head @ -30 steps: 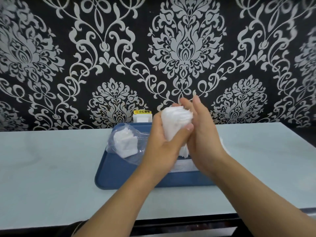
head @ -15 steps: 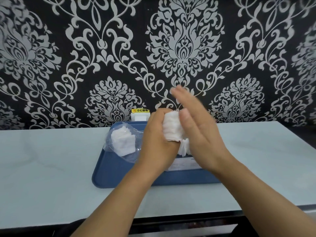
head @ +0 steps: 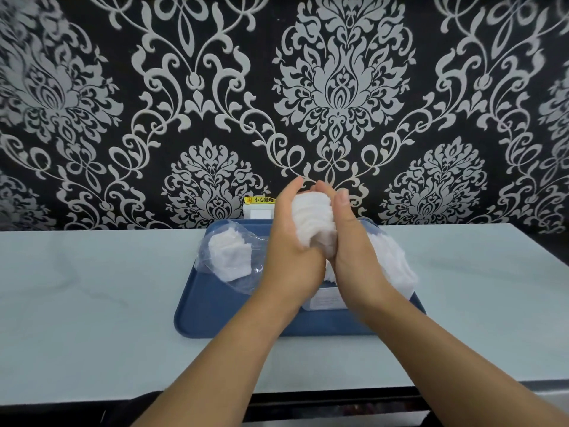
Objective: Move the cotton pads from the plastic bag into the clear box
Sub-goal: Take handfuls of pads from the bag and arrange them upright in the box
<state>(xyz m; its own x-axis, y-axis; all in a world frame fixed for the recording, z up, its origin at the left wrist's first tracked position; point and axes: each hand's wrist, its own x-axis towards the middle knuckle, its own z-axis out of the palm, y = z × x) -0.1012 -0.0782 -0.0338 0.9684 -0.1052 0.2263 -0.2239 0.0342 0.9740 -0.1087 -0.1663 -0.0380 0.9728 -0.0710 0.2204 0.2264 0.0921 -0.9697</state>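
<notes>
A stack of cotton pads sits squeezed between both palms, left hand and right hand cupped round it above the blue tray. More pads show inside the plastic bag; the clear box hides mostly behind the wrists.

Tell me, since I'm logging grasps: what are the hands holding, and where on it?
A stack of white cotton pads, gripped between left hand and right hand at its opposite sides, above the blue plastic tray.
</notes>
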